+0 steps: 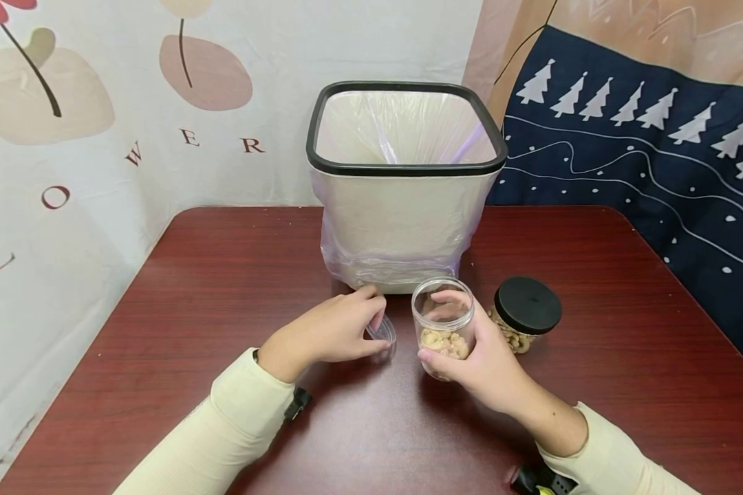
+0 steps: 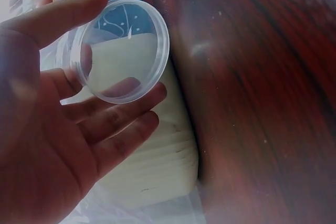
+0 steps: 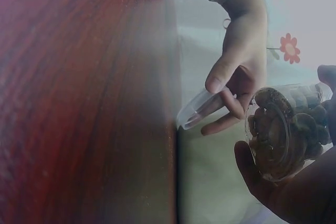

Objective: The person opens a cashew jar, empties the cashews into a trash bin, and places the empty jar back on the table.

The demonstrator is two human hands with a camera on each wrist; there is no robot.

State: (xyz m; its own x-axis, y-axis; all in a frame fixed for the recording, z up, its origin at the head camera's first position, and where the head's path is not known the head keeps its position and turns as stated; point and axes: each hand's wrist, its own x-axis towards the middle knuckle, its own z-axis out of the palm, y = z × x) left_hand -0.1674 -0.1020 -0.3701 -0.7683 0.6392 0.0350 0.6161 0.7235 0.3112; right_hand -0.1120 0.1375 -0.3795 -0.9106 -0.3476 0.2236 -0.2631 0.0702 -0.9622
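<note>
My left hand [image 1: 325, 330] pinches a round clear plastic lid [image 2: 126, 51] between thumb and fingers, close over the table. The lid is tilted on edge in the right wrist view, one rim end low near the tabletop. To its right, my right hand [image 1: 492, 361] grips a clear jar [image 1: 444, 342], thumb on the near side and fingers round the far side. The jar's top is uncovered, and pale curved nuts, like cashews, fill its lower part. Just beyond the right hand stands another jar [image 1: 528, 306] with a black lid and similar nuts, partly hidden by that hand.
A white bin [image 1: 402, 220] with a black rim and a translucent liner stands behind both hands on the reddish-brown table [image 1: 235, 261]. Printed cloth [image 1: 272, 172] hangs at the back and left, and a dark blue tree-patterned cloth [image 1: 625, 151] at the right.
</note>
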